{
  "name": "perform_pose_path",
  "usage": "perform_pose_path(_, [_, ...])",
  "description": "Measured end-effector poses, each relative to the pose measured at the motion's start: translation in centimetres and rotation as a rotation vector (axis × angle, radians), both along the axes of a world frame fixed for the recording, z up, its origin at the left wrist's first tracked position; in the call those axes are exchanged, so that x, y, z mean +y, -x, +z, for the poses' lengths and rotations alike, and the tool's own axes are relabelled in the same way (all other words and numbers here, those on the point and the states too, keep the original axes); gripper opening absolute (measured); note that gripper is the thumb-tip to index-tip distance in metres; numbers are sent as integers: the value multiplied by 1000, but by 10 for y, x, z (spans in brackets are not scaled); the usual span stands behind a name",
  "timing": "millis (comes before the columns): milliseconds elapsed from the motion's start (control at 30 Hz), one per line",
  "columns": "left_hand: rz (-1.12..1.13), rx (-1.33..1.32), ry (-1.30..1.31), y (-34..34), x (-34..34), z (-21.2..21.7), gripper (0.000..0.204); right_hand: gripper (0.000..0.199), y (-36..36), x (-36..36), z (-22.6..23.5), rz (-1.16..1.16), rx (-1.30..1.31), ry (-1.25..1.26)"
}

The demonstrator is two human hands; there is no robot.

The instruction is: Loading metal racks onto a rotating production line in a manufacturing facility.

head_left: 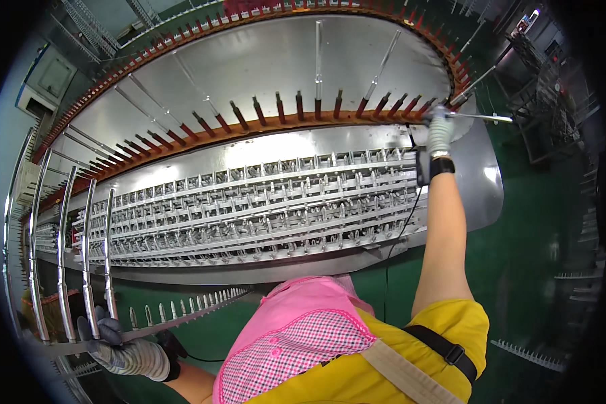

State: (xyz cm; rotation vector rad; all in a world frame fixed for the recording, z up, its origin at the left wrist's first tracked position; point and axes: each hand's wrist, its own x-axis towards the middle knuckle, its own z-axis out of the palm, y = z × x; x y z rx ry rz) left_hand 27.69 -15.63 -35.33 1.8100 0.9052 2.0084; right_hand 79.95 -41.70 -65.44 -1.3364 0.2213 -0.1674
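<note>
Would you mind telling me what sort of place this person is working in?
Probably a factory floor, at a production line. A large curved conveyor carries rows of metal rods, the gloved right hand reaches up to one rod, and the gloved left hand grips a rack of long metal bars.

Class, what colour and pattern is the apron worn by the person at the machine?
Pink, partly checked in pink and white; the apron shows best in the head view.

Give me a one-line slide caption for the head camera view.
Gloved right hand grips a metal rod at a peg conveyor; left hand holds another rod.
</note>
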Motion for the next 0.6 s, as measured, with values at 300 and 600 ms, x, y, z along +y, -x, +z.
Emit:
perform_pose_path(300, [5, 8, 39, 2, -2, -5, 37, 31, -65, -6, 17, 26, 39, 722])
perform_pose_path(600, [39, -51, 32, 3, 5, -2, 43, 37, -43, 40, 23, 51, 90, 909])
